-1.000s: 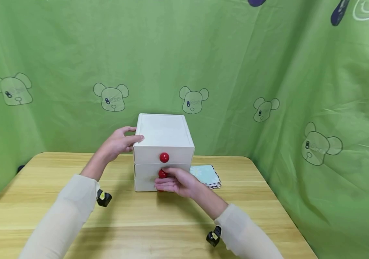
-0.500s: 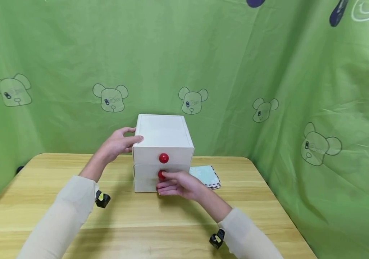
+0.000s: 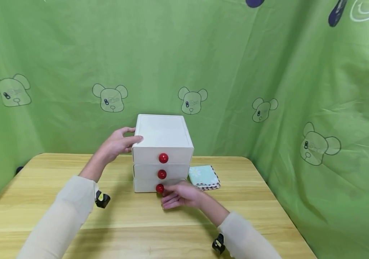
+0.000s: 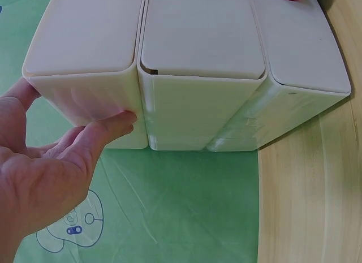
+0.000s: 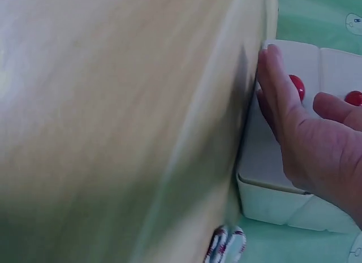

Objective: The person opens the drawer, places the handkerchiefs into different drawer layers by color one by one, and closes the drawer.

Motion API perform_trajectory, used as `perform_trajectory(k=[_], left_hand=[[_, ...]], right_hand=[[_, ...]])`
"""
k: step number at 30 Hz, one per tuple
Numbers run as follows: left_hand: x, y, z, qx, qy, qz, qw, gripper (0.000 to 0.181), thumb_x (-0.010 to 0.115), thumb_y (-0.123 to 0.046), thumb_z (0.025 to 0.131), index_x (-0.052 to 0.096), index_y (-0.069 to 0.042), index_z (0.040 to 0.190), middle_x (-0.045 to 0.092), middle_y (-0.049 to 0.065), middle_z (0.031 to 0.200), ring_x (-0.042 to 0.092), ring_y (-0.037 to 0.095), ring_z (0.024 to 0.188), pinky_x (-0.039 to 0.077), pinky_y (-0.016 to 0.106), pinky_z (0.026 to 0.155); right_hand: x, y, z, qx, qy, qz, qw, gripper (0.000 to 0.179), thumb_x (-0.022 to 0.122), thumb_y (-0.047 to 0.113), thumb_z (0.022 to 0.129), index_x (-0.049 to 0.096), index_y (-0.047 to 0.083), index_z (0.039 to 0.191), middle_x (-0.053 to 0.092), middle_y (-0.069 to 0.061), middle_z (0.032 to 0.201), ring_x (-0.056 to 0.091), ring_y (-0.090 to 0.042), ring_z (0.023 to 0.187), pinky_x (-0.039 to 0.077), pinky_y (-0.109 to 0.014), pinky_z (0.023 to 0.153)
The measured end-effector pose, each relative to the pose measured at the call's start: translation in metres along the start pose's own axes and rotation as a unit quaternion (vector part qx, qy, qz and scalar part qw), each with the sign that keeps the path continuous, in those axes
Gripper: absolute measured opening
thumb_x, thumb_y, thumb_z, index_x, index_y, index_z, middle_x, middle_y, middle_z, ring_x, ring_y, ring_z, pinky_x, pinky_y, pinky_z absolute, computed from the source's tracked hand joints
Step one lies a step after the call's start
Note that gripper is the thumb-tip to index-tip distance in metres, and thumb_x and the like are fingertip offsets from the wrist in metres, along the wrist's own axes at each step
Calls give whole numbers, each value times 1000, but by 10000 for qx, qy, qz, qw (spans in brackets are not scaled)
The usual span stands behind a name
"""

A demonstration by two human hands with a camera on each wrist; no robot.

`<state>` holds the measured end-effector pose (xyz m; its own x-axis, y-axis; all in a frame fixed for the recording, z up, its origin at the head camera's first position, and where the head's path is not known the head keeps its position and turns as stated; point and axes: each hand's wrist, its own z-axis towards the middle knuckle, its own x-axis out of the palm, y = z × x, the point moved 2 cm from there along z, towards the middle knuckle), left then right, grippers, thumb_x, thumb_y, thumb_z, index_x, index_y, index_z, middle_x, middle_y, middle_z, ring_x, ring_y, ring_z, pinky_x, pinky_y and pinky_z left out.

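A white three-drawer cabinet (image 3: 162, 131) stands on the table, one round red knob on each drawer front. My left hand (image 3: 116, 145) rests at its upper left edge, thumb on the top and fingers along the side; the left wrist view shows these fingers (image 4: 107, 130) extended against the white wall. Low at the front, my right hand (image 3: 182, 195) is beside the bottom knob (image 3: 160, 188). In the right wrist view that knob (image 5: 297, 87) lies between the straight fingers and the thumb, with a gap to the thumb. All drawers look pushed in.
A folded light blue cloth (image 3: 204, 176) with a flower print and checked edge lies to the right of the cabinet. The wooden table (image 3: 132, 230) extends in front. Green curtains (image 3: 152, 54) with bear-head prints hang behind and at both sides.
My right hand has moved down from the middle knob to the bottom knob, leaving the middle one uncovered. The left hand stays at the cabinet's edge.
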<state>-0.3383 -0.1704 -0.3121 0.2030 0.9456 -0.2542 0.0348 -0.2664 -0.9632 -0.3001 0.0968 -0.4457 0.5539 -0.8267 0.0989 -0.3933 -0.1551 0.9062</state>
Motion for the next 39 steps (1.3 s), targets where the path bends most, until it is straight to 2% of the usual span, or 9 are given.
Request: perform_trajectory(k=[5,10,19,28,39], left_hand=[[0,0,1,-11,-20,6,10000,85,68,-33,97,20,-9,162,59,20,137,61,30,120,50,43,110],[1,-1,0,-20,-30,-30,10000,84,68,-32,97,20,-8,161,59,20,137,61,30,121,50,42,110],[1,-1,1,33,-26,-17,10000,83,68,-33,97,20,-7,161,58,20,138,61,28,119,50,43,109],[0,0,0,56,44,15,10000,82,66,-32,98,20,-7,161,56,23,143,56,37,131,47,46,113],[0,-1,-2,112,78,174,9998,82,65,-35,99,19,-7,161,54,23,145,54,40,134,44,50,115]], right_hand=[[4,-4,7,23,-53,400,9992,48,53,22,106,47,-11,139,61,-40,125,66,-49,113,57,-51,97],[8,-7,15,5,-218,734,9971,43,53,20,105,52,-11,135,60,-40,126,67,-47,112,57,-50,98],[13,-9,21,-108,-495,833,9952,32,56,15,104,58,-11,123,67,-35,118,73,-40,102,59,-46,94],[12,-9,22,-128,-505,830,9952,32,57,14,103,58,-11,123,68,-35,116,72,-41,103,60,-46,93],[12,-7,21,-82,-473,803,9956,29,58,12,102,60,-9,121,71,-31,109,74,-38,98,60,-45,93]])
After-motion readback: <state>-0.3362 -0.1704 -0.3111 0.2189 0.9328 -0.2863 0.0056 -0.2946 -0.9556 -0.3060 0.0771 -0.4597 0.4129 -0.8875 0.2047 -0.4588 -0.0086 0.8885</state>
